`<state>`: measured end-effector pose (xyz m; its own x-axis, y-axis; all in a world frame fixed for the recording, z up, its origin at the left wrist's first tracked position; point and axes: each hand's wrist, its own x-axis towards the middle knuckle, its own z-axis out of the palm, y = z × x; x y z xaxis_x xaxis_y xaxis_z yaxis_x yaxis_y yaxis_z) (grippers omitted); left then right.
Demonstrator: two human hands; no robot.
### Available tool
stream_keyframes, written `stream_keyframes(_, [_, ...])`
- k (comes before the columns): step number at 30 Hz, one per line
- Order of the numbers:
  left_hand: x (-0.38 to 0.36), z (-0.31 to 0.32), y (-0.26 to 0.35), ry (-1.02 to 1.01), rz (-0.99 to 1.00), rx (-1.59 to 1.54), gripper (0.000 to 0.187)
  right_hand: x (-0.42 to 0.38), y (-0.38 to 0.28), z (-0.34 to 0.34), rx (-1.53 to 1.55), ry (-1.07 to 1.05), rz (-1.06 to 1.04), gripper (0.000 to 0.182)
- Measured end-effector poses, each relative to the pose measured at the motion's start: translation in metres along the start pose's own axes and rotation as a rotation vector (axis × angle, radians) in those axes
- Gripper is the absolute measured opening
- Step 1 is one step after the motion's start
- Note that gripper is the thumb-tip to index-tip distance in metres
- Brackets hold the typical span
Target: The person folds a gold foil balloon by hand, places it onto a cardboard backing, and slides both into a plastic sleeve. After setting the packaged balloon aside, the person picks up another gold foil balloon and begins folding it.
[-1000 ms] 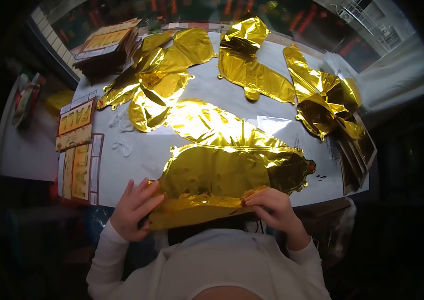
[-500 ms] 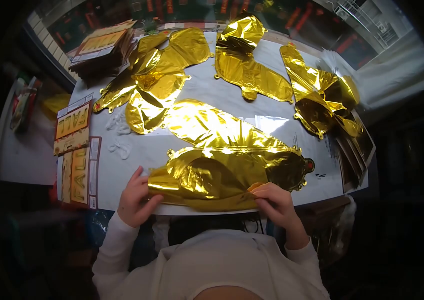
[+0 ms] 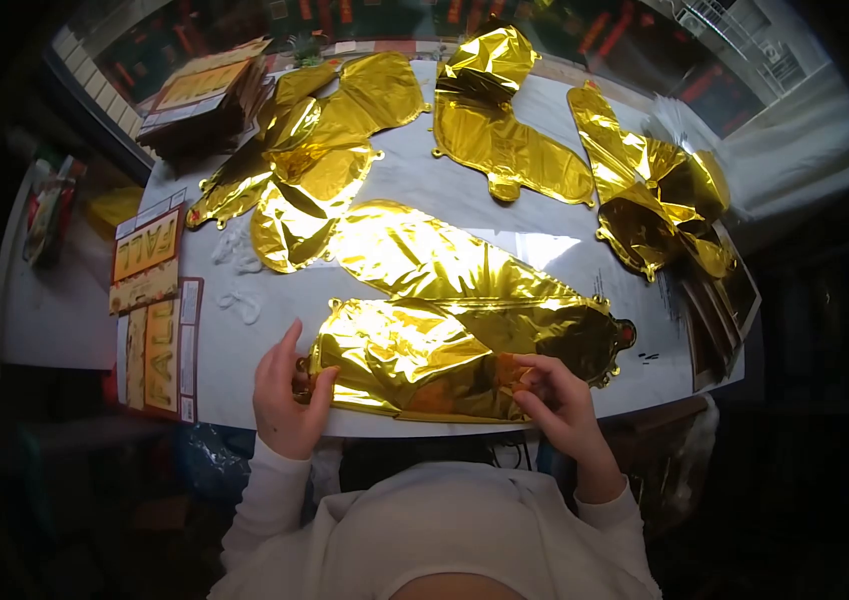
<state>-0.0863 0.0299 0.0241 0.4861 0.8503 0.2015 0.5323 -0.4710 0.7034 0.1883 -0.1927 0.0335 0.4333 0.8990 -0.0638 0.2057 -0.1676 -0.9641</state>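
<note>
A flat gold foil balloon (image 3: 394, 345) lies folded along the table's front edge, its foil shiny and creased. My left hand (image 3: 289, 400) is at the balloon's left end, fingers spread and the thumb apart from them, right by the foil edge. Farther right, my right hand (image 3: 559, 405) pinches the balloon's foil near its front edge between thumb and fingers. Behind this part, a long gold foil section (image 3: 434, 250) stretches diagonally across the table. A small red spot shows on the dark tab at the right end.
More gold foil balloons (image 3: 514, 155) lie at the back and on the right. Printed "FALL" packs (image 3: 149, 250) lie at the left edge, with a stack of packs (image 3: 206, 95) behind. Brown cards (image 3: 709, 320) stand at the right edge. Thin white pieces (image 3: 237, 305) lie left of centre.
The balloon's front part now lies flatter and brighter, its left end shifted slightly right. My left hand has moved a little right, fingers more upright; my right hand keeps its pinch nearly in place.
</note>
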Motion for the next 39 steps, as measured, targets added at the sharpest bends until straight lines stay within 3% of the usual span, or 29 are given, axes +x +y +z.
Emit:
stream_keyframes(1, [-0.001,0.000,-0.002,0.045,0.151,0.204,0.064,0.000,0.000,0.000,0.032,-0.009,0.020,0.041])
stream_keyframes(4, [-0.006,-0.004,0.002,0.093,0.242,0.392,0.061,0.001,0.000,0.000,-0.014,-0.002,-0.009,0.039])
stream_keyframes(8, [-0.009,-0.006,0.015,0.198,0.203,0.424,0.049,0.001,-0.001,0.000,0.049,-0.009,0.041,0.038])
stream_keyframes(10, [-0.020,-0.005,0.010,0.251,0.399,0.364,0.044,0.002,0.000,0.000,0.003,-0.004,0.016,0.038])
stream_keyframes(11, [-0.024,-0.005,0.013,0.251,0.399,0.364,0.044,0.002,0.000,0.000,0.003,-0.004,0.017,0.038])
stream_keyframes(13, [-0.029,-0.003,0.024,-0.023,0.528,0.161,0.043,0.002,0.001,-0.001,0.053,-0.019,0.065,0.038])
stream_keyframes(17, [-0.035,0.015,0.030,-0.125,0.398,0.187,0.057,0.002,-0.002,-0.001,0.021,-0.015,0.056,0.037])
stream_keyframes(23, [-0.030,0.017,0.035,-0.265,0.371,0.323,0.066,0.002,0.001,0.000,0.039,-0.011,0.033,0.037])
stream_keyframes(39, [-0.026,0.022,0.038,-0.318,0.301,0.389,0.067,0.003,0.000,0.000,0.041,-0.028,0.032,0.035])
